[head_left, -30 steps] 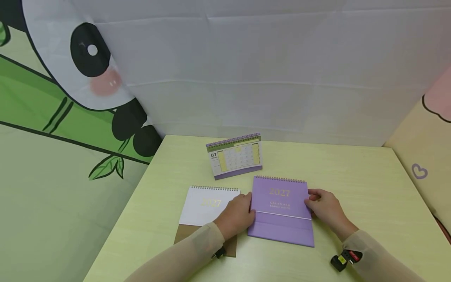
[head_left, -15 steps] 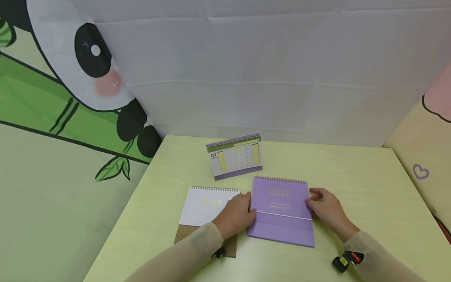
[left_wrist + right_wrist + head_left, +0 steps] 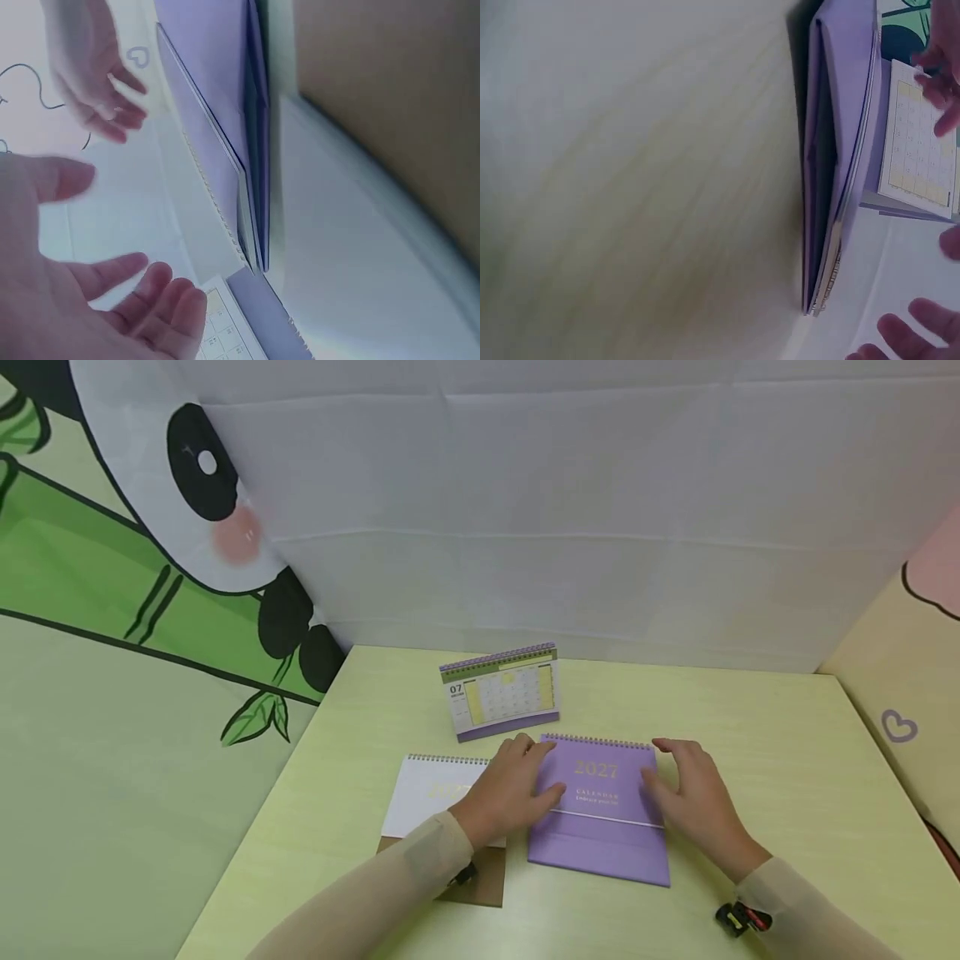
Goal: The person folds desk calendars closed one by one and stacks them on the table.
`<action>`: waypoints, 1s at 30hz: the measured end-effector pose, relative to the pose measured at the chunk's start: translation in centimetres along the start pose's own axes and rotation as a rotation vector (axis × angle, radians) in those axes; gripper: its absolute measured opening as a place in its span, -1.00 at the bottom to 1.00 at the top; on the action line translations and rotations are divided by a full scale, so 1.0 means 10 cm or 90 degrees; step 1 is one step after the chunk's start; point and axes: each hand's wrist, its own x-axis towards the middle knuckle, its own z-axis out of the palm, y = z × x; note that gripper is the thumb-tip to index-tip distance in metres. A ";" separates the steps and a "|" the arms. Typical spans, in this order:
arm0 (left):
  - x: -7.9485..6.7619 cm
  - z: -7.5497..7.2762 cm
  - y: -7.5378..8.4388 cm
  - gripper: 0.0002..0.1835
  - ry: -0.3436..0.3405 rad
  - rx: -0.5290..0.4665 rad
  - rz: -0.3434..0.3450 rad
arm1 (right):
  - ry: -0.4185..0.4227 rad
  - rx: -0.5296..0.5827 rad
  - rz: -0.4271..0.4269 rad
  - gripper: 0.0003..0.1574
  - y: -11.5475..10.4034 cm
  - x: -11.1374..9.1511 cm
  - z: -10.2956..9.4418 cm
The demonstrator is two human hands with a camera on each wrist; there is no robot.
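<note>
A purple 2027 desk calendar [image 3: 597, 845], spiral-bound at its far edge, lies on the table with its cover up. Over its left edge my left hand [image 3: 510, 789] is spread, thumb and fingers apart. My right hand [image 3: 699, 802] is held at the opposite edge, its thumb overlapping the cover in the head view. The left wrist view shows a gap between the left fingers [image 3: 142, 300] and the purple calendar, and neither hand holds anything. Partly hidden under my left arm lies a white 2027 calendar [image 3: 412, 797] with a brown base [image 3: 487, 881].
Behind the two calendars, a smaller desk calendar [image 3: 504, 693] stands propped up, showing month 07. The pale yellow table [image 3: 780, 743] meets a white cloth backdrop [image 3: 562, 527] at its far edge. A cartoon-printed sheet [image 3: 135, 693] hangs on the left.
Both hands have let go of the purple calendar's sides, lifting and spreading their fingers. Between the two earlier frames they barely moved. The calendars stay where they were.
</note>
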 end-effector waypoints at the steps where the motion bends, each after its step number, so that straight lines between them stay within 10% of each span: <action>1: 0.02 0.00 -0.01 -0.20 -0.004 0.007 0.012 | -0.006 -0.005 -0.017 -0.23 -0.01 0.00 0.00; 12: 0.14 0.05 -0.02 0.21 -0.117 0.118 0.112 | -0.120 -0.124 -0.139 0.30 -0.13 -0.02 0.06; 30: 0.26 0.23 0.10 0.17 -0.202 0.209 0.110 | -0.247 -0.206 -0.167 0.29 -0.09 -0.03 0.24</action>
